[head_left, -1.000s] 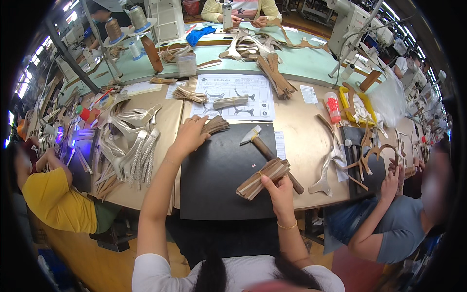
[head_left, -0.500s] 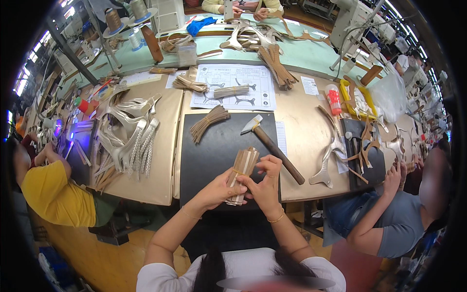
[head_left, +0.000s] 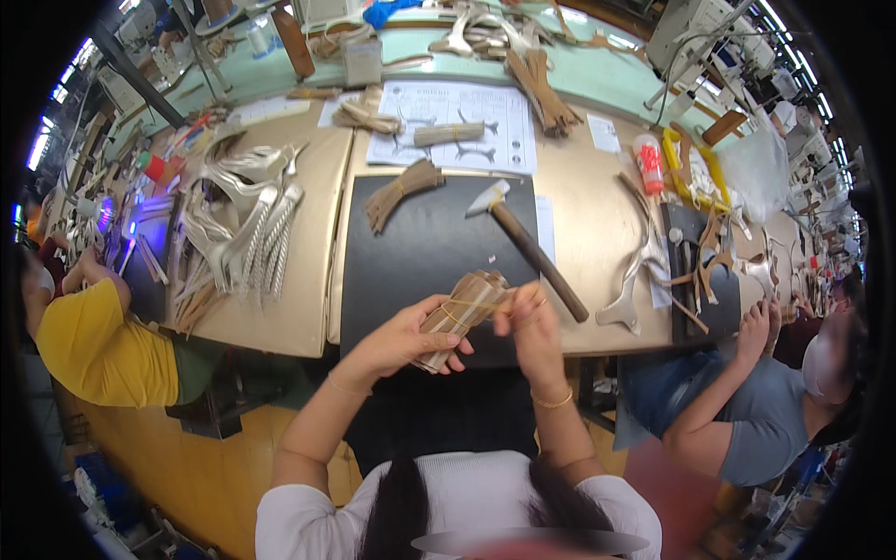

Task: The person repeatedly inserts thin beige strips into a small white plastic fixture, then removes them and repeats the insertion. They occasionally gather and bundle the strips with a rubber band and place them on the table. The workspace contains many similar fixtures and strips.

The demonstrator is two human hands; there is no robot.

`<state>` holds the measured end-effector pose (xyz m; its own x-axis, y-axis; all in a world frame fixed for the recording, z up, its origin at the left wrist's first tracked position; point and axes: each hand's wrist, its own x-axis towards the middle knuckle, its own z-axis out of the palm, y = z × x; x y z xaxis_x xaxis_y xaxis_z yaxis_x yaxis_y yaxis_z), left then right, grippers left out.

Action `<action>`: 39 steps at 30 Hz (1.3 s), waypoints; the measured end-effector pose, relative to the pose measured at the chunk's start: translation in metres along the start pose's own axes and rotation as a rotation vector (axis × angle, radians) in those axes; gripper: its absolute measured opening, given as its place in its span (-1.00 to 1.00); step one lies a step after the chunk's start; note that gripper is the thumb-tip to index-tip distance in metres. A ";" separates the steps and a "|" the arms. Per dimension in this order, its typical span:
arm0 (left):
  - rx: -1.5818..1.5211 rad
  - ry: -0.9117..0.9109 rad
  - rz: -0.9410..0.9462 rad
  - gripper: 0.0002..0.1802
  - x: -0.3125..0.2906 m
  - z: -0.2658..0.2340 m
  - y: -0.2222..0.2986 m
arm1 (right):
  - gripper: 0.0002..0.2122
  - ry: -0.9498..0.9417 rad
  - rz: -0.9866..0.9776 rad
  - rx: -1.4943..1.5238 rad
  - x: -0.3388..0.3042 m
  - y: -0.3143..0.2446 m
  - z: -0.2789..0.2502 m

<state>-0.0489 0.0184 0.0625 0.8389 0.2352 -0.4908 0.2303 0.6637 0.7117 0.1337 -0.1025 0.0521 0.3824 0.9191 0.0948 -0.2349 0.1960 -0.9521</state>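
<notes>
My left hand (head_left: 403, 338) grips a bundle of flat brown and pale strips (head_left: 460, 315), held tilted over the near part of a black mat (head_left: 420, 252). A thin yellow rubber band (head_left: 455, 317) runs around the strips and stretches toward my right hand (head_left: 530, 322). That hand is closed on the band just right of the bundle, its fingers slightly blurred. Farther up the mat lies another bundle of brown strips (head_left: 402, 192). A hammer (head_left: 532, 250) with a wooden handle rests at the mat's right side, its head pointing away.
Printed drawing sheets (head_left: 509, 117) lie beyond the mat, bearing a pale strip bundle (head_left: 449, 133). Silvery strap pieces (head_left: 233, 210) are heaped at left. On the right are a red-and-white bottle (head_left: 648, 162) and a yellow basket (head_left: 695, 173). People sit working on both sides.
My right hand has moved from the bundle's lower part to its upper right, drawing the rubber band outward. The bundle has tilted more to the right. The head view has shifted slightly.
</notes>
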 end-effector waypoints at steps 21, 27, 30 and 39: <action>-0.073 -0.369 -0.179 -0.38 -0.004 -0.019 -0.002 | -0.68 0.389 -0.269 0.366 0.061 -0.027 -0.087; -0.371 -0.196 -0.073 -0.45 0.004 -0.011 -0.008 | -0.69 -0.152 -0.110 0.116 0.023 -0.052 -0.038; 0.236 -0.251 -0.115 -0.57 -0.002 -0.008 -0.005 | -0.76 -0.263 0.009 0.146 0.018 -0.057 -0.026; 0.073 -0.061 -0.092 -0.43 -0.001 -0.039 0.014 | -0.85 0.419 -0.177 0.251 0.051 -0.021 -0.055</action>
<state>-0.0656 0.0554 0.0534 0.8404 0.1302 -0.5260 0.3413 0.6267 0.7005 0.2077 -0.0783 0.0606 0.7489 0.6584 0.0748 -0.3213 0.4595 -0.8281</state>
